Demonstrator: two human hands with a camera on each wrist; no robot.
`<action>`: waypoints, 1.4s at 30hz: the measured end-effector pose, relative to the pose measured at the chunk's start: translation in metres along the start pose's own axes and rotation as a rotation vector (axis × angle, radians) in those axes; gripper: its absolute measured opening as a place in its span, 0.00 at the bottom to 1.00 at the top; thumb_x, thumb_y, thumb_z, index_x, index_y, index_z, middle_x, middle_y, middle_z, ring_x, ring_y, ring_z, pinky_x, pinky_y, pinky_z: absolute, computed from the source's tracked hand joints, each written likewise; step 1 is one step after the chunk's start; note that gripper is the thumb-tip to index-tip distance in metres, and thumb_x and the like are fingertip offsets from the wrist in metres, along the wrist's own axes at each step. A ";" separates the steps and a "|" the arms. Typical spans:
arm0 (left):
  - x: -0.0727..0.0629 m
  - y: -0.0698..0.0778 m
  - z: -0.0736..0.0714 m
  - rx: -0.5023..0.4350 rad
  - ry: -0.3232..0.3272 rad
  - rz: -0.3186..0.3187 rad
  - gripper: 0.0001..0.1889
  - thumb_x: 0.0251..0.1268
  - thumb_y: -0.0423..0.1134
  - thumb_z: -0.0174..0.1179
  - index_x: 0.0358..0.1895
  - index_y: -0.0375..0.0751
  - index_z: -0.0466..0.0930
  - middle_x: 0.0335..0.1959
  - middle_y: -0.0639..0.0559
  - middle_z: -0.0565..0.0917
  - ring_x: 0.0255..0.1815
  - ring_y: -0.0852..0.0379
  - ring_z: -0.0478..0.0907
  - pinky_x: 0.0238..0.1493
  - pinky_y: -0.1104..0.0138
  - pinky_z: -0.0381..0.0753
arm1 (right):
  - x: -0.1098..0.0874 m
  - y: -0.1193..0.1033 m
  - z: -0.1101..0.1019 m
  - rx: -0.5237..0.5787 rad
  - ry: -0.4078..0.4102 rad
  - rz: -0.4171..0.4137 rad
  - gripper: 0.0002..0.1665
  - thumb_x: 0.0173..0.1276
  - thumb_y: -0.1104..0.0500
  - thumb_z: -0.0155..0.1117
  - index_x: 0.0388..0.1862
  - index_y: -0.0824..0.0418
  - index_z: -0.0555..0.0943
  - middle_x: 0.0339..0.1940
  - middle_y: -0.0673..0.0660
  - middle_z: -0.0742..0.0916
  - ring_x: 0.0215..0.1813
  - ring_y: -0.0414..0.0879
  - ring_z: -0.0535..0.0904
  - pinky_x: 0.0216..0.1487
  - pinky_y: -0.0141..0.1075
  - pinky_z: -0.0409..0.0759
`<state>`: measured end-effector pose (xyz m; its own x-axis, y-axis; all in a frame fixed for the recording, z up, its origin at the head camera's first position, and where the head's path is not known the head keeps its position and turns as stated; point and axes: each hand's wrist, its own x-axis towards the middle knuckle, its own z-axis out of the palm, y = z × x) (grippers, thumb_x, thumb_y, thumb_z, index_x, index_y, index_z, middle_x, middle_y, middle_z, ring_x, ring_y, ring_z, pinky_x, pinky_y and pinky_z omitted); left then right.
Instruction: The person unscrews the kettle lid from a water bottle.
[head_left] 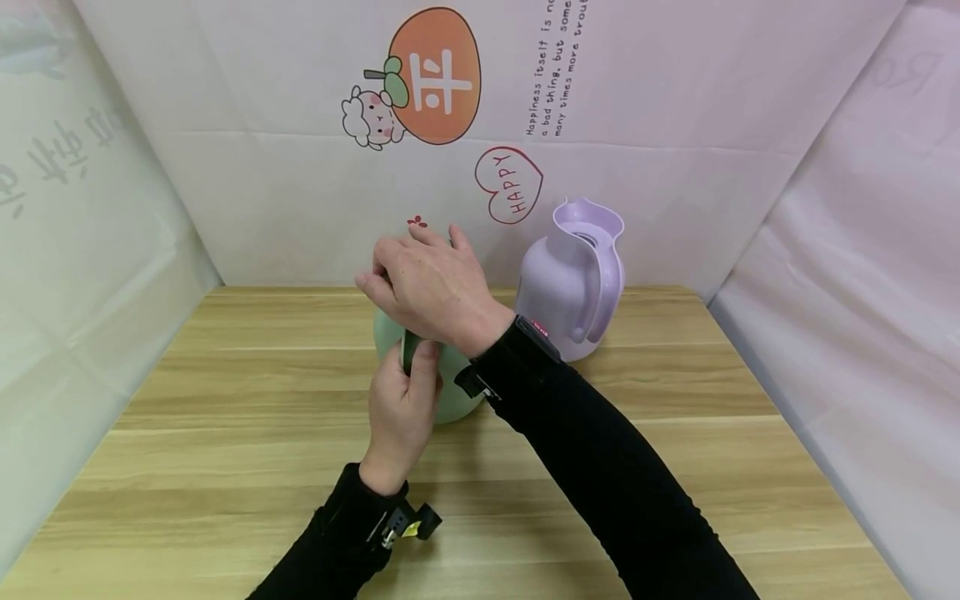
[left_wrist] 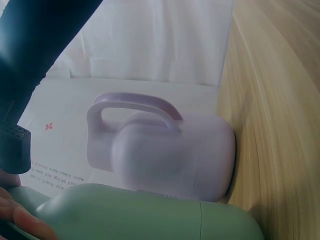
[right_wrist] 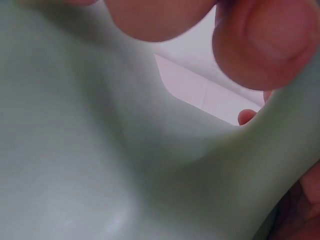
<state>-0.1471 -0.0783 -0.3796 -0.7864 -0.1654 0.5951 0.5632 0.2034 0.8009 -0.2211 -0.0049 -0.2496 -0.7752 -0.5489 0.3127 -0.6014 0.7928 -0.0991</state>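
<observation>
A pale green thermos jug [head_left: 456, 402] stands on the table near its back edge, mostly covered by the hands. Its smooth body [left_wrist: 135, 215] also shows in the left wrist view. My left hand [head_left: 403, 408] grips the handle on the near side, thumb up. Over the jug's top, my right hand [head_left: 438, 287] is bent with curled fingers at the mouth; what lies under the palm is hidden. In the right wrist view, fingertips [right_wrist: 270, 40] are close to the green rim. Just right stands a lilac thermos jug [head_left: 551, 283], upright, with its handle toward the front right.
The wood-grain table [head_left: 225, 467] is bordered by white cloth at the back and both sides. A printed back cloth [head_left: 300, 208] hangs right behind the jugs. My right sleeve [head_left: 600, 450] crosses in front of the lilac jug's lower part.
</observation>
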 end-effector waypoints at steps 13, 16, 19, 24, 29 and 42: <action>0.000 -0.001 0.001 -0.007 -0.001 0.008 0.17 0.85 0.38 0.49 0.29 0.41 0.68 0.14 0.56 0.66 0.12 0.60 0.61 0.15 0.65 0.60 | -0.001 0.003 -0.001 0.014 0.028 -0.072 0.11 0.75 0.52 0.49 0.33 0.45 0.77 0.32 0.38 0.80 0.79 0.47 0.69 0.80 0.62 0.55; 0.000 0.000 0.001 0.001 0.003 0.004 0.17 0.85 0.38 0.49 0.29 0.41 0.68 0.14 0.57 0.66 0.12 0.60 0.62 0.16 0.65 0.61 | -0.002 0.003 -0.002 0.014 0.021 -0.079 0.10 0.73 0.54 0.49 0.33 0.44 0.77 0.32 0.37 0.80 0.80 0.46 0.67 0.81 0.61 0.54; 0.000 0.001 0.001 0.005 0.006 -0.004 0.17 0.85 0.39 0.49 0.29 0.41 0.68 0.15 0.57 0.66 0.13 0.60 0.62 0.16 0.65 0.61 | -0.002 0.004 -0.003 0.016 0.014 -0.091 0.09 0.70 0.55 0.49 0.35 0.44 0.78 0.33 0.37 0.81 0.78 0.44 0.69 0.81 0.60 0.54; 0.000 0.003 0.001 0.008 0.009 -0.012 0.18 0.85 0.40 0.49 0.28 0.41 0.68 0.14 0.57 0.66 0.13 0.60 0.62 0.16 0.65 0.61 | -0.003 0.005 -0.005 0.036 -0.008 -0.107 0.10 0.67 0.57 0.50 0.37 0.44 0.79 0.36 0.37 0.82 0.76 0.42 0.70 0.82 0.59 0.54; -0.001 0.004 0.001 0.007 0.000 -0.028 0.18 0.85 0.40 0.49 0.29 0.41 0.68 0.14 0.56 0.66 0.12 0.59 0.62 0.16 0.65 0.61 | -0.003 0.007 -0.007 0.074 -0.036 -0.132 0.13 0.68 0.59 0.47 0.39 0.45 0.79 0.42 0.37 0.85 0.77 0.42 0.69 0.82 0.58 0.52; -0.001 0.002 0.000 0.024 0.003 -0.032 0.17 0.85 0.40 0.49 0.30 0.41 0.68 0.15 0.55 0.66 0.13 0.59 0.62 0.17 0.65 0.61 | -0.004 0.012 -0.010 0.177 -0.077 -0.202 0.18 0.71 0.63 0.44 0.44 0.48 0.82 0.62 0.43 0.85 0.77 0.43 0.69 0.84 0.57 0.48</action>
<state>-0.1448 -0.0778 -0.3785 -0.8032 -0.1747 0.5695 0.5315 0.2215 0.8176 -0.2232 0.0100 -0.2425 -0.6447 -0.7147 0.2712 -0.7643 0.6105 -0.2079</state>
